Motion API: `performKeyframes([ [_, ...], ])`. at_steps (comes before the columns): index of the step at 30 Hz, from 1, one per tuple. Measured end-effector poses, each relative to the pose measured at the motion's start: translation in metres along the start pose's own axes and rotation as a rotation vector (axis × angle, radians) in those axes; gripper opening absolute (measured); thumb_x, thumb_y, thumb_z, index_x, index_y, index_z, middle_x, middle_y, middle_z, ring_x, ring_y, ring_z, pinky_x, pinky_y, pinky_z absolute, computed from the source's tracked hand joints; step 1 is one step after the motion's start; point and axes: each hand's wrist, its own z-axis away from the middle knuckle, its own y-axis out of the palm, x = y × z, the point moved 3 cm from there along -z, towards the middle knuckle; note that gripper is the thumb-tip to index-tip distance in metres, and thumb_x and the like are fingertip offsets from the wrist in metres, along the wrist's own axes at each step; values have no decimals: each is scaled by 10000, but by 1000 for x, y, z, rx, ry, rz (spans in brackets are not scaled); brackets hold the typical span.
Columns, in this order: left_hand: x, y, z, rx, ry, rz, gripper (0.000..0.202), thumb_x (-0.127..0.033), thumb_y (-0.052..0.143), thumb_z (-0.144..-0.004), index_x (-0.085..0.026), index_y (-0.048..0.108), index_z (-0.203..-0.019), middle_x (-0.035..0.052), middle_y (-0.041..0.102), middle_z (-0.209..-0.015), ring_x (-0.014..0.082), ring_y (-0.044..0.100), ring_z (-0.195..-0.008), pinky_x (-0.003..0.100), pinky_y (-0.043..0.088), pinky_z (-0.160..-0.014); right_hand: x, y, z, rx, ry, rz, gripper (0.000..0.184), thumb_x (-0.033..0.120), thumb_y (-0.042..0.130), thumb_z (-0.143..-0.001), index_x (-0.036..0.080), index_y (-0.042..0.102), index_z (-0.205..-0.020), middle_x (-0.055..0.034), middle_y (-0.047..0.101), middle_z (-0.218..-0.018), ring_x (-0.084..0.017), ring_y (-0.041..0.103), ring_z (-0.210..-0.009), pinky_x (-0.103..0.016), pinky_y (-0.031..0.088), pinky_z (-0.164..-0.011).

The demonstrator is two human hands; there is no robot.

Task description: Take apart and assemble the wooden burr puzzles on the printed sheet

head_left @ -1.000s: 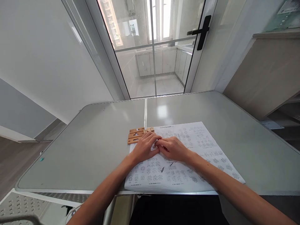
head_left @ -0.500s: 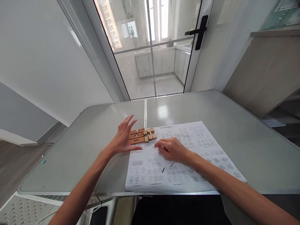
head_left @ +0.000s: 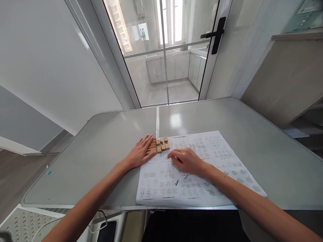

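My left hand [head_left: 141, 152] lies flat over a row of brown wooden slotted pieces [head_left: 152, 146], fingers stretched out and covering most of them. Against their right end stand several paler wooden blocks [head_left: 163, 145], notched and set close together. Just right of and below these blocks, my right hand [head_left: 187, 160] rests on the printed sheet [head_left: 161, 197]. Its fingers are curled in and I see nothing in them. The sheet carries many small line drawings and a few dark pen marks.
The grey table [head_left: 101, 134] has a seam running toward its far edge. Beyond it stands a glass door [head_left: 176, 77] with a black handle [head_left: 219, 35]. A wooden cabinet [head_left: 290, 74] is at the right. Below the table's front edge are a phone [head_left: 107, 232] and a white cable [head_left: 50, 221].
My left hand, spread and raised at the left of the wooden pieces before, has come down flat over the brown ones. My right hand has stayed where it was.
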Motion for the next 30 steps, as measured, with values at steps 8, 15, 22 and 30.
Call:
performKeyframes([
  [8, -2, -6, 26, 16, -24, 2, 807, -593, 454, -1074, -215, 140, -1714, 139, 252, -1759, 310, 198, -1645, 557, 192, -1340, 2, -1, -1, 5, 15, -30, 241, 108, 516, -992, 214, 730, -1031, -17, 803, -935, -118, 645, -649, -269, 431, -603],
  [15, -22, -15, 61, 21, 19, 0, 806, -527, 494, -1079, -283, 73, -1722, 94, 218, -1769, 323, 202, -1641, 568, 201, -1342, 3, 0, 0, 12, 21, -38, 241, 114, 517, -995, 210, 734, -1035, -31, 802, -937, -118, 639, -627, -263, 442, -592],
  [22, -46, -22, 87, 91, 61, -16, 793, -500, 460, -1099, -326, -6, -1716, 43, 180, -1776, 323, 169, -1648, 570, 164, -1349, 4, 0, -2, 11, 19, -66, 235, 113, 517, -991, 202, 733, -1005, -31, 807, -929, -114, 611, -578, -259, 408, -570],
  [30, -48, -24, 94, 115, 46, -28, 841, -520, 473, -1089, -327, -62, -1710, 36, 126, -1784, 345, 122, -1653, 577, 165, -1346, 3, 1, -1, 50, 19, -30, 222, 97, 550, -960, 216, 730, -1013, -10, 772, -883, -124, 634, -645, -262, 433, -623],
])
